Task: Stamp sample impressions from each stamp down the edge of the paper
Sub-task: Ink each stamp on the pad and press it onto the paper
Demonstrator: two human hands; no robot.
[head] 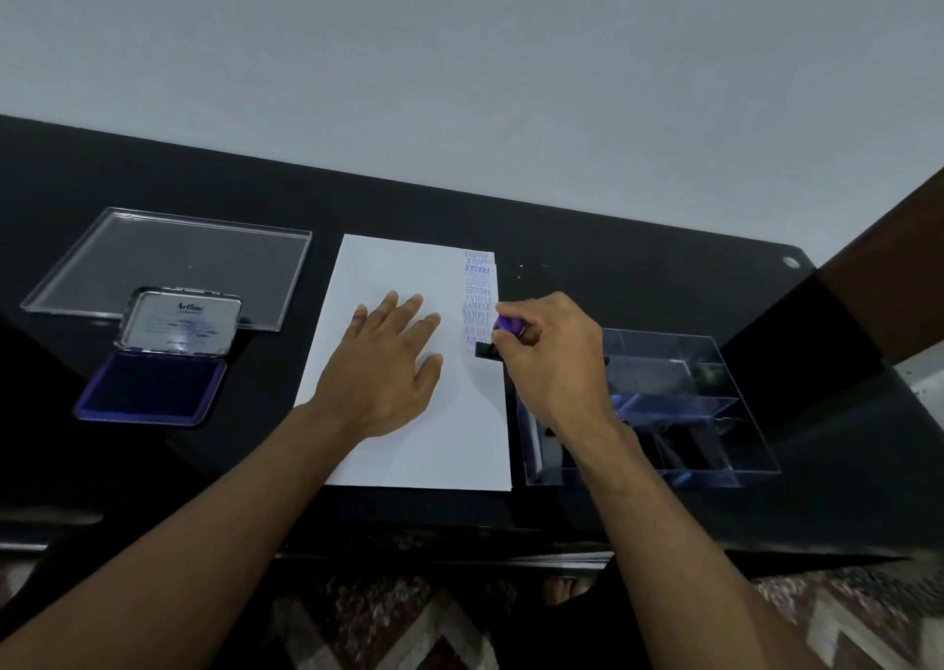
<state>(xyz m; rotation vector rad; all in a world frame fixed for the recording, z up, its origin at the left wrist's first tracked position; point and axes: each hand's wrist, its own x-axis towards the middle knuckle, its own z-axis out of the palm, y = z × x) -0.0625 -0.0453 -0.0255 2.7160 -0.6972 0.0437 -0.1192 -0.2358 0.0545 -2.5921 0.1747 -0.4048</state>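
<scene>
paper: we see a white sheet of paper (408, 414) lying flat on the black table (638, 270), roughly centered in front of the person.
left hand: our left hand (388, 363) lies palm down on the middle of the paper, fingers straight and spread, gripping nothing.
right hand: our right hand (551, 357) has its fingers curled tight around a stamp (498, 337) at the paper's right edge.
stamp: purple top peeks out between thumb and fingers; black base sticks out left of the hand, down at the paper just under the lowest print. We can't tell whether the base actually touches the sheet.
prints: a column of blue prints (477, 296) runs down the right edge from the far corner. We read FRAGILE, AMENDED, SAMPLE, AIR MAIL, several doubled; the topmost ones are too small to read.
ink pad: open ink pad (153, 388) sits well left of the paper, blue pad facing up, lid tipped back with a printed label inside.
clear lid: a flat clear plastic lid (179, 260) lies behind the ink pad, its near edge just behind the pad's raised lid.
clear box: a clear box (689, 403) with dividers sits just right of the paper, partly under our right wrist; dark items inside, too murky to identify.
</scene>
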